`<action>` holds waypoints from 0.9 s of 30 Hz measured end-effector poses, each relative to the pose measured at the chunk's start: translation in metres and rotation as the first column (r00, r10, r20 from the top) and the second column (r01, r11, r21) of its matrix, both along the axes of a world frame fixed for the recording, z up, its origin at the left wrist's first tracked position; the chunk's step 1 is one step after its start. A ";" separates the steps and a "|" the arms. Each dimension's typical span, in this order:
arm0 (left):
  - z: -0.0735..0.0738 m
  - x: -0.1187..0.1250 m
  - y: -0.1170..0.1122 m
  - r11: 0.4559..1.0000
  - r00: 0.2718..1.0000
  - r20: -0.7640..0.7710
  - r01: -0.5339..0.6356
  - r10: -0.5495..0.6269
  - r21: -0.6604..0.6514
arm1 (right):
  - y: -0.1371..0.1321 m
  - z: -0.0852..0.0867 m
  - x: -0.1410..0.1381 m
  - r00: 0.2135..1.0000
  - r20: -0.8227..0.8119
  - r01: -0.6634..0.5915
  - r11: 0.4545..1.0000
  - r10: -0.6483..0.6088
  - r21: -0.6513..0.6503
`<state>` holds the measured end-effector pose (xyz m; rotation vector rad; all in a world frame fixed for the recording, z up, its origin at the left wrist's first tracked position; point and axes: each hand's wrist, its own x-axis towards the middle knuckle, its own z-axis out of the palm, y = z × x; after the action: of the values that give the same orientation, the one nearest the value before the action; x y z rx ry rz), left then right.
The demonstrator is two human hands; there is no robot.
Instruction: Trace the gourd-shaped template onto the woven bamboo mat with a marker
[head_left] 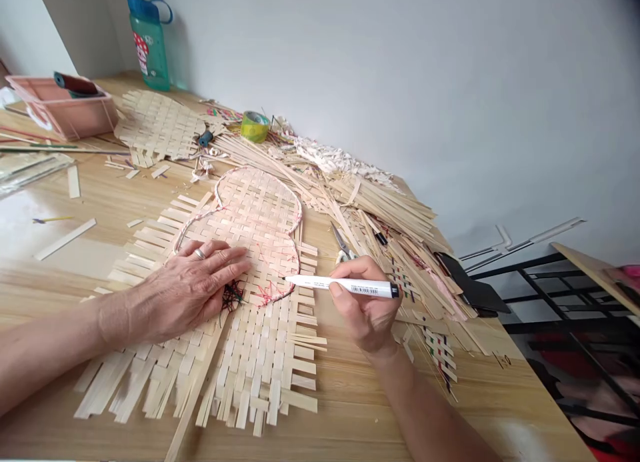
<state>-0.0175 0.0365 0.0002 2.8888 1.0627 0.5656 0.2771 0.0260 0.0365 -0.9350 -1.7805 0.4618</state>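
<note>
A flat mat woven from pale bamboo strips point(260, 225) lies on the wooden table, with loose strip ends fanning out along its lower and right sides. A pink line point(295, 249) traces a rounded outline on the weave, and a dark scribble of thread or ink point(233, 297) sits near its lower edge. My left hand point(197, 287), wearing a ring, presses flat on the mat and holds nothing. My right hand point(363, 302) grips a white marker pen point(345, 286), whose tip rests on the weave at the outline.
Open scissors point(343, 243) lie beside the mat among heaped bamboo strips point(390, 212). At the back stand a second woven piece point(155, 125), a pink box point(60, 109), a green water bottle point(149, 49) and a tape roll point(255, 127). A black metal rack point(550, 302) stands beyond the table's right edge.
</note>
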 end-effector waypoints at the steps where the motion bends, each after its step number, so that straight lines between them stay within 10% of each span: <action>1: 0.000 0.000 0.000 1.000 1.000 -0.008 -0.003 0.003 -0.001 | 0.003 -0.001 0.001 1.000 -0.014 0.024 1.000 -0.025 -0.008; 13: 0.021 -0.004 -0.006 0.995 0.999 0.042 0.032 -0.028 -0.097 | 0.014 0.037 -0.034 0.988 0.154 -0.015 0.998 0.005 0.060; 22: 0.080 -0.010 -0.014 0.997 0.955 0.288 -0.055 0.069 -0.055 | 0.005 0.058 -0.088 0.937 0.348 -0.149 0.891 -0.011 0.428; 27: 0.112 -0.022 0.012 0.997 0.964 0.262 0.054 -0.036 -0.061 | 0.013 0.072 -0.115 0.933 0.352 -0.232 0.880 0.080 0.415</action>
<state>-0.0396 0.0487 0.1126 2.6761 0.9564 0.8604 0.1616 0.0395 0.1088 -0.5552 -2.1530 -0.0241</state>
